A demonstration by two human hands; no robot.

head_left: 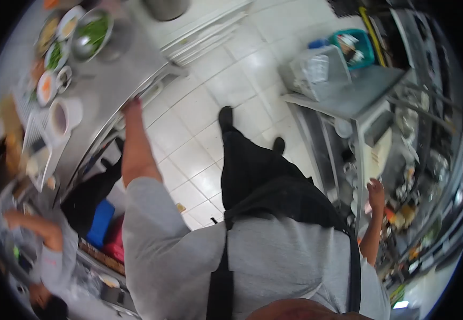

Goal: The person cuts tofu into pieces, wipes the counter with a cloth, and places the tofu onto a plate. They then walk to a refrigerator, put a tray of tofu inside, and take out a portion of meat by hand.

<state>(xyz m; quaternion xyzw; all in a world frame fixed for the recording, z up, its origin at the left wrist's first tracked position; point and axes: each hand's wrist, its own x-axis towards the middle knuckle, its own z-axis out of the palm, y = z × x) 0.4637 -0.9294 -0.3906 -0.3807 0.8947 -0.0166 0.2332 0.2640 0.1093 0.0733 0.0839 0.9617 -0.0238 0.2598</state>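
My left hand [132,104] reaches out to the front edge of the steel worktable [113,80] and seems to touch it. Its fingers are blurred, so their shape does not show clearly. On my other side, my right hand [376,195] is beside a crowded steel counter, its fingers curled. A small pale patch shows at the fingers, too indistinct to name. On the worktable sit a metal bowl of green leaves [96,33], a dish of chopped greens [55,55], a dish with something orange [46,88] and a white tub of brown liquid [74,113].
A co-worker [55,261] in a grey shirt is at lower left. To the right, a clear plastic bin [324,72] stands on a steel table [372,88], near a teal basket [367,49]. White floor tiles [194,160] run between the counters.
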